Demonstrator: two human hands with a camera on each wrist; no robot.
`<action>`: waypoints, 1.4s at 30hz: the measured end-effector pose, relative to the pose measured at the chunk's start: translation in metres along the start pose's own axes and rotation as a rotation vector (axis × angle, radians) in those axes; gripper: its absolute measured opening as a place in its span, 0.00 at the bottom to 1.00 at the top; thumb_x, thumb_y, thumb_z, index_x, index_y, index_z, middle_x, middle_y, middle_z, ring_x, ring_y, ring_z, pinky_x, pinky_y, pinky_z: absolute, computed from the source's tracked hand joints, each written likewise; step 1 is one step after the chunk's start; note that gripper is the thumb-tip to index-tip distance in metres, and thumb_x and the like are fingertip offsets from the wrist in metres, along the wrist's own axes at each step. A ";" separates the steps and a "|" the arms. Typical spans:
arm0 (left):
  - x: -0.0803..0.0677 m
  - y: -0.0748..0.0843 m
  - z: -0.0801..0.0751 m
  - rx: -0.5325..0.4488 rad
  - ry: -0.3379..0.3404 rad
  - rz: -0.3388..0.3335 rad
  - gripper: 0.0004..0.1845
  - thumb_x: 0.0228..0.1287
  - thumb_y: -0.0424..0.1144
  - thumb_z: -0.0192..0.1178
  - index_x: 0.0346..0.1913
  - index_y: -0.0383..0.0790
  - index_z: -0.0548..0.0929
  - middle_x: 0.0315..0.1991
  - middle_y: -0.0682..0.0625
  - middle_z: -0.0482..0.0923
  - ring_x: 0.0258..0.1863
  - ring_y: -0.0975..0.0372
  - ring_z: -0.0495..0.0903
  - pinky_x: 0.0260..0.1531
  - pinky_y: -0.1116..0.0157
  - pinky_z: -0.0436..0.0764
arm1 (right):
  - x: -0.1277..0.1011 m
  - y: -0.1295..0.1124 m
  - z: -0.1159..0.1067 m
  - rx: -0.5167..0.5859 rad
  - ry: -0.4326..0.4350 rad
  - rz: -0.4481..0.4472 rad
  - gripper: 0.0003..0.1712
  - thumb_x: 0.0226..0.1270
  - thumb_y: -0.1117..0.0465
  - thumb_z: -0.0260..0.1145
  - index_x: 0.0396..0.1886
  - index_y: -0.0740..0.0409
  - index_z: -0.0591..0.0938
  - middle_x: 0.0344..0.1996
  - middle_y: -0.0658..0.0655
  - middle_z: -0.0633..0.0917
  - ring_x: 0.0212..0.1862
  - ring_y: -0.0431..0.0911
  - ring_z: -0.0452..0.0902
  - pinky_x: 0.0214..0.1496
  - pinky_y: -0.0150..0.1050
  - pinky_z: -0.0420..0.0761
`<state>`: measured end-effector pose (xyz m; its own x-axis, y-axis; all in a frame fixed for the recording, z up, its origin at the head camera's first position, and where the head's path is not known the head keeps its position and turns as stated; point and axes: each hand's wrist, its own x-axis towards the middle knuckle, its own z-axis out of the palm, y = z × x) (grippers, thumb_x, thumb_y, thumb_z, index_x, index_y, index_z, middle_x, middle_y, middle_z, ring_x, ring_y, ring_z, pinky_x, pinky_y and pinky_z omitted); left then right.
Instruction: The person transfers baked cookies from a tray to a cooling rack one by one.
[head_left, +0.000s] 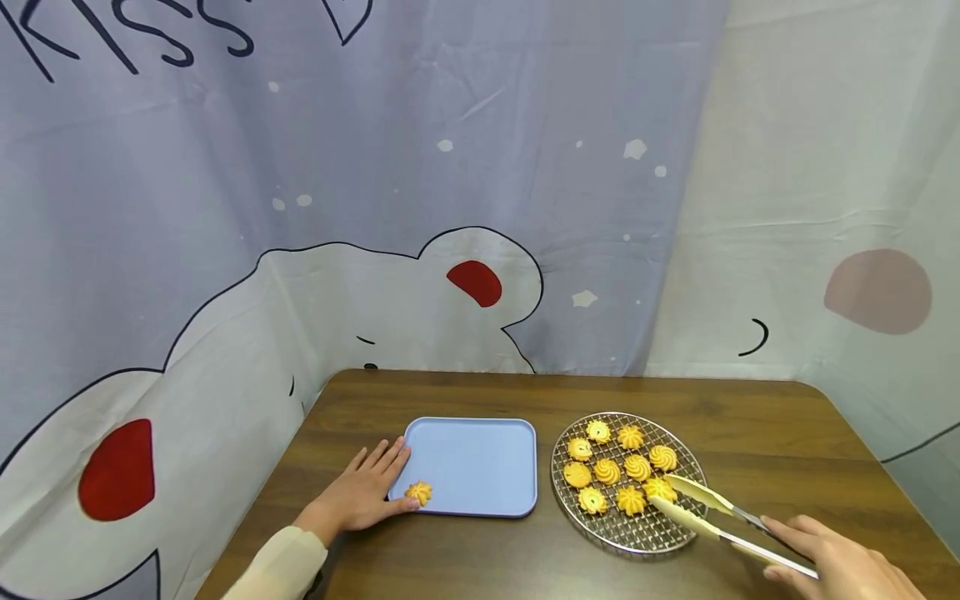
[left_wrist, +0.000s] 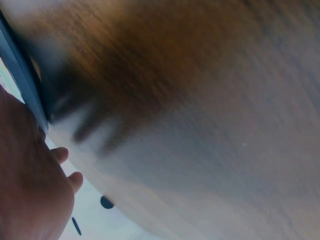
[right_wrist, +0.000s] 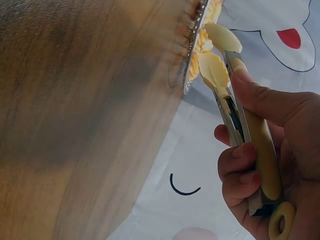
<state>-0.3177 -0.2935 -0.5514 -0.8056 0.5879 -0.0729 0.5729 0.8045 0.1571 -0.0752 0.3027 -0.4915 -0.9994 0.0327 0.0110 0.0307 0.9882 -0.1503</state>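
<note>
My right hand (head_left: 840, 565) grips cream-tipped metal tongs (head_left: 708, 515) at the table's front right; the tong tips are apart, around a cookie at the right side of a round wire rack (head_left: 628, 537). Several yellow swirl cookies (head_left: 607, 471) lie on that rack. In the right wrist view the fingers (right_wrist: 240, 172) curl round the tongs (right_wrist: 235, 107) near the rack's rim (right_wrist: 192, 55). My left hand (head_left: 367, 492) lies flat with straight fingers against the left edge of a light blue tray (head_left: 480, 454). One cookie (head_left: 419, 492) sits in the tray's front left corner.
The brown wooden table (head_left: 757, 433) is ringed by a cartoon-print cloth backdrop (head_left: 375, 250) on the left, back and right. The left wrist view shows only the blurred tabletop (left_wrist: 200, 125), the tray's dark edge (left_wrist: 22, 75) and part of my hand (left_wrist: 30, 195).
</note>
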 end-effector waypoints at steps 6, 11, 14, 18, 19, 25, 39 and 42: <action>0.000 0.000 0.001 0.002 0.013 0.005 0.51 0.68 0.75 0.45 0.81 0.41 0.53 0.82 0.46 0.46 0.80 0.45 0.48 0.75 0.40 0.47 | 0.003 0.005 0.005 0.030 -0.065 0.036 0.43 0.59 0.30 0.69 0.67 0.51 0.79 0.45 0.45 0.79 0.28 0.41 0.68 0.26 0.41 0.68; -0.001 0.002 -0.002 0.004 0.007 0.006 0.51 0.68 0.74 0.45 0.81 0.41 0.54 0.82 0.45 0.47 0.80 0.44 0.48 0.75 0.39 0.47 | 0.006 0.006 0.005 0.032 -0.107 0.057 0.43 0.59 0.31 0.69 0.68 0.52 0.79 0.48 0.46 0.79 0.29 0.42 0.69 0.26 0.42 0.69; -0.001 0.001 -0.002 0.000 0.011 0.007 0.51 0.68 0.74 0.46 0.81 0.40 0.54 0.82 0.44 0.48 0.80 0.43 0.48 0.74 0.39 0.48 | 0.006 0.007 0.005 0.026 -0.114 0.058 0.43 0.59 0.31 0.69 0.68 0.52 0.79 0.48 0.47 0.79 0.30 0.42 0.69 0.26 0.43 0.70; -0.001 0.001 -0.001 -0.001 0.026 0.018 0.50 0.69 0.72 0.47 0.80 0.38 0.56 0.82 0.43 0.49 0.79 0.42 0.49 0.74 0.38 0.48 | 0.005 0.006 0.003 0.024 -0.110 0.058 0.44 0.59 0.31 0.69 0.67 0.53 0.79 0.47 0.47 0.79 0.30 0.42 0.69 0.26 0.43 0.70; -0.001 0.001 -0.001 -0.003 0.032 0.020 0.50 0.69 0.72 0.48 0.80 0.38 0.57 0.81 0.43 0.49 0.79 0.42 0.49 0.74 0.38 0.48 | 0.005 0.006 0.003 0.027 -0.112 0.056 0.44 0.59 0.32 0.69 0.67 0.53 0.79 0.47 0.47 0.79 0.30 0.42 0.69 0.26 0.43 0.70; -0.001 0.001 0.000 -0.014 0.039 0.018 0.50 0.68 0.72 0.49 0.80 0.37 0.57 0.81 0.42 0.50 0.79 0.42 0.50 0.74 0.38 0.49 | 0.006 0.003 -0.002 0.037 -0.132 0.052 0.45 0.58 0.33 0.70 0.67 0.57 0.78 0.50 0.51 0.78 0.31 0.44 0.71 0.27 0.45 0.72; 0.001 -0.001 0.002 -0.018 0.006 -0.003 0.52 0.67 0.74 0.47 0.81 0.40 0.54 0.82 0.45 0.46 0.80 0.44 0.48 0.75 0.39 0.47 | 0.012 -0.040 -0.021 0.033 0.169 -0.109 0.38 0.52 0.39 0.78 0.62 0.49 0.83 0.48 0.43 0.82 0.31 0.36 0.79 0.29 0.42 0.78; 0.002 -0.001 0.003 -0.030 0.000 -0.009 0.53 0.67 0.75 0.47 0.81 0.41 0.53 0.82 0.46 0.45 0.80 0.44 0.47 0.75 0.39 0.47 | 0.019 -0.060 -0.021 0.055 0.227 -0.150 0.37 0.49 0.42 0.80 0.60 0.47 0.84 0.47 0.41 0.83 0.31 0.37 0.80 0.29 0.42 0.78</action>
<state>-0.3190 -0.2930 -0.5545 -0.8107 0.5807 -0.0749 0.5608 0.8069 0.1855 -0.0957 0.2474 -0.4618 -0.9635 -0.0742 0.2574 -0.1241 0.9752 -0.1834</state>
